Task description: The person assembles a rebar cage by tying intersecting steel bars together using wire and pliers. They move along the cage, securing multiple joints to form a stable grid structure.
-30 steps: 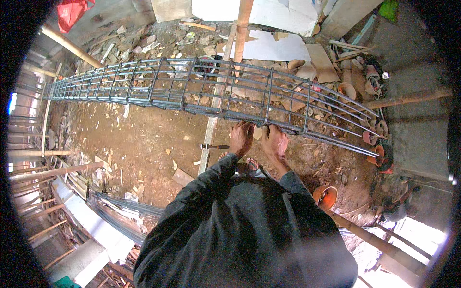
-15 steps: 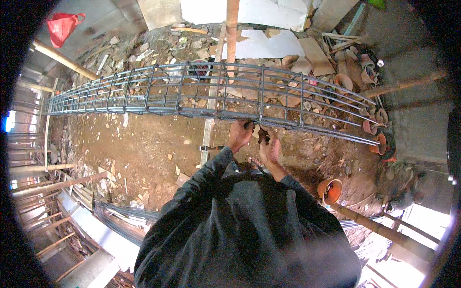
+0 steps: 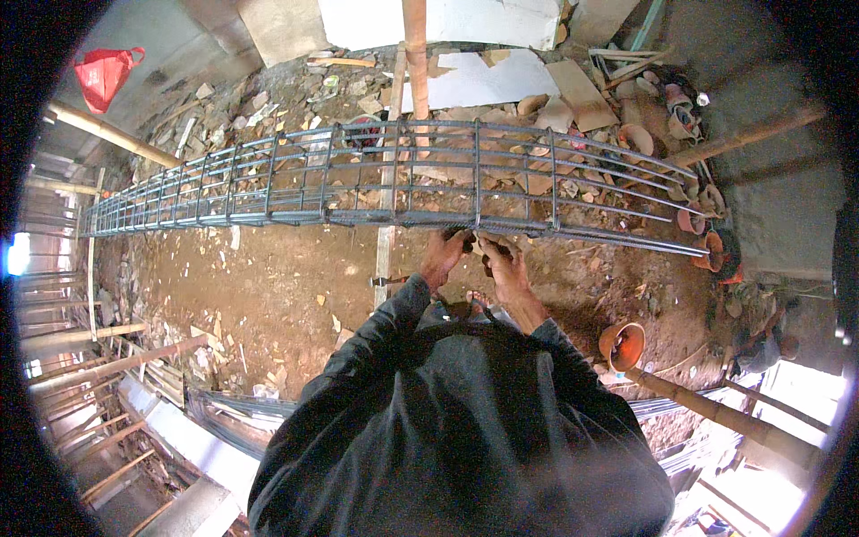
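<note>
A long rebar cage (image 3: 304, 217) of steel bars and square stirrups stretches across the view in front of me. Both my hands are at its near lower bars, by a stirrup right of the middle. The fingers of my left hand (image 3: 442, 258) are curled in close beneath the bar. Beside it, my right hand (image 3: 510, 273) is also closed, fingertips near the same bar. Anything small inside the fingers is too dark to make out. A slim dark object (image 3: 389, 281) lies across the wooden strip (image 3: 384, 255) left of my hands.
An orange bucket (image 3: 621, 347) stands right of me, near a bamboo pole (image 3: 725, 419). More buckets (image 3: 710, 252) sit by the cage's right end. An upright post (image 3: 416, 63) rises behind the cage, amid rubble (image 3: 528, 143). A red bag (image 3: 106, 79) hangs far left.
The view has shifted slightly, so the cage's left part sits lower. Both hands stay at the same stirrup; my right hand has turned a little, its fingers nearer the bar.
</note>
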A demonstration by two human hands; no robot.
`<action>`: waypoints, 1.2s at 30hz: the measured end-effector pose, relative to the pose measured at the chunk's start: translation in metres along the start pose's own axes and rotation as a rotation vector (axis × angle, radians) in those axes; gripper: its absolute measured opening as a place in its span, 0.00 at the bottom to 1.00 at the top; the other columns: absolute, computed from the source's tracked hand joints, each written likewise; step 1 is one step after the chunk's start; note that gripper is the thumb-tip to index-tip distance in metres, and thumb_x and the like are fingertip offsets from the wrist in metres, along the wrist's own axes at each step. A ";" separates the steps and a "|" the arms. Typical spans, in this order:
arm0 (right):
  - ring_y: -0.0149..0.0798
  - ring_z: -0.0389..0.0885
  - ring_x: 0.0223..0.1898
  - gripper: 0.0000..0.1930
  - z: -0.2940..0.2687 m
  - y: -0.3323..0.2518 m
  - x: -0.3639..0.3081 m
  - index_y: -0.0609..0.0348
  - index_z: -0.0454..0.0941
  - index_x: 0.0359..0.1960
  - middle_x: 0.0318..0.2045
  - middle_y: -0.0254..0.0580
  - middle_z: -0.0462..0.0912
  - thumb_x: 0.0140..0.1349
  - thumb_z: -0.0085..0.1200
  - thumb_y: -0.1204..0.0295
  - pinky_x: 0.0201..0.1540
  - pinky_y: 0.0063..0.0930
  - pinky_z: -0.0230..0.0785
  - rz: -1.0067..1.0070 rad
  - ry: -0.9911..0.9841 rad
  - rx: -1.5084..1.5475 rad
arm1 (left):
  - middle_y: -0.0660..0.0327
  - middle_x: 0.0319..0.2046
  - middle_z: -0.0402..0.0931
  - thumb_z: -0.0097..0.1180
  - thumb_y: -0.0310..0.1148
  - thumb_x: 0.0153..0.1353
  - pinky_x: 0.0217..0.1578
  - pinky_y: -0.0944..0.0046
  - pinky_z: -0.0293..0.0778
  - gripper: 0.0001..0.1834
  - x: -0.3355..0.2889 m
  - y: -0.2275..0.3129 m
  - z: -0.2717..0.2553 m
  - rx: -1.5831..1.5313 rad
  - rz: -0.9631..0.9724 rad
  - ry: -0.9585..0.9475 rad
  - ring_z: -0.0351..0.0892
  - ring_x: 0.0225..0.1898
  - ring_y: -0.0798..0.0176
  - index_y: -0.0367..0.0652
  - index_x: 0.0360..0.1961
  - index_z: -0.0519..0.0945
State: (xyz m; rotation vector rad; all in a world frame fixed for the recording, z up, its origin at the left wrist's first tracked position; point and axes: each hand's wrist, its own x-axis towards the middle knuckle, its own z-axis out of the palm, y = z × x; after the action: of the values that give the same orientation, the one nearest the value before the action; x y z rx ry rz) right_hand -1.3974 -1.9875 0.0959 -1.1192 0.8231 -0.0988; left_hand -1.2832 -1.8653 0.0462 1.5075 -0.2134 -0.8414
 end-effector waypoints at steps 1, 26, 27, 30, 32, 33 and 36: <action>0.21 0.71 0.29 0.09 -0.004 0.011 0.005 0.52 0.84 0.47 0.33 0.23 0.80 0.67 0.64 0.69 0.27 0.20 0.61 -0.074 -0.038 -0.004 | 0.61 0.39 0.84 0.58 0.37 0.71 0.35 0.66 0.76 0.12 -0.001 0.001 0.001 -0.075 -0.014 -0.006 0.81 0.35 0.68 0.39 0.45 0.83; 0.47 0.86 0.41 0.11 0.000 0.076 0.034 0.63 0.82 0.46 0.40 0.51 0.86 0.64 0.58 0.73 0.44 0.40 0.77 -0.478 0.219 -0.168 | 0.58 0.47 0.87 0.62 0.46 0.68 0.52 0.61 0.78 0.22 0.008 0.025 -0.041 0.389 0.077 -0.296 0.85 0.47 0.62 0.39 0.52 0.86; 0.48 0.86 0.41 0.12 0.000 0.082 0.035 0.63 0.81 0.48 0.41 0.52 0.86 0.64 0.59 0.73 0.45 0.41 0.77 -0.506 0.193 -0.092 | 0.59 0.47 0.87 0.62 0.46 0.69 0.52 0.62 0.78 0.21 0.007 0.020 -0.038 0.337 0.115 -0.275 0.84 0.47 0.63 0.39 0.52 0.86; 0.50 0.84 0.44 0.17 -0.004 0.096 0.040 0.63 0.79 0.53 0.45 0.54 0.84 0.63 0.60 0.73 0.48 0.42 0.76 -0.618 0.220 -0.380 | 0.62 0.47 0.86 0.61 0.46 0.70 0.52 0.60 0.78 0.20 0.003 0.001 -0.027 0.010 -0.055 -0.195 0.84 0.47 0.64 0.41 0.51 0.86; 0.50 0.82 0.48 0.22 -0.011 0.101 0.042 0.63 0.75 0.58 0.50 0.54 0.82 0.64 0.61 0.72 0.52 0.43 0.76 -0.510 0.126 -0.428 | 0.64 0.46 0.85 0.61 0.46 0.70 0.52 0.60 0.78 0.19 0.001 -0.008 -0.022 -0.131 -0.129 -0.207 0.83 0.46 0.64 0.41 0.51 0.86; 0.50 0.81 0.50 0.24 -0.016 0.104 0.044 0.63 0.73 0.61 0.52 0.54 0.81 0.64 0.61 0.71 0.53 0.43 0.75 -0.421 0.100 -0.457 | 0.65 0.46 0.85 0.62 0.46 0.70 0.52 0.59 0.78 0.19 0.001 -0.010 -0.020 -0.193 -0.187 -0.214 0.83 0.45 0.64 0.41 0.50 0.86; 0.51 0.77 0.56 0.30 -0.029 0.118 0.046 0.62 0.66 0.67 0.58 0.54 0.76 0.66 0.61 0.69 0.57 0.45 0.72 -0.662 0.176 -0.891 | 0.64 0.43 0.85 0.62 0.47 0.70 0.51 0.60 0.79 0.20 0.003 -0.002 -0.016 -0.284 -0.275 -0.245 0.83 0.44 0.64 0.40 0.49 0.86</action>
State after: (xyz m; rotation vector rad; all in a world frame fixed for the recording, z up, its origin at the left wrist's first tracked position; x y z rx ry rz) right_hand -1.4205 -1.9762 -0.0311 -2.2294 0.6169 -0.4124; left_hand -1.2714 -1.8546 0.0419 1.1805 -0.0619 -1.2256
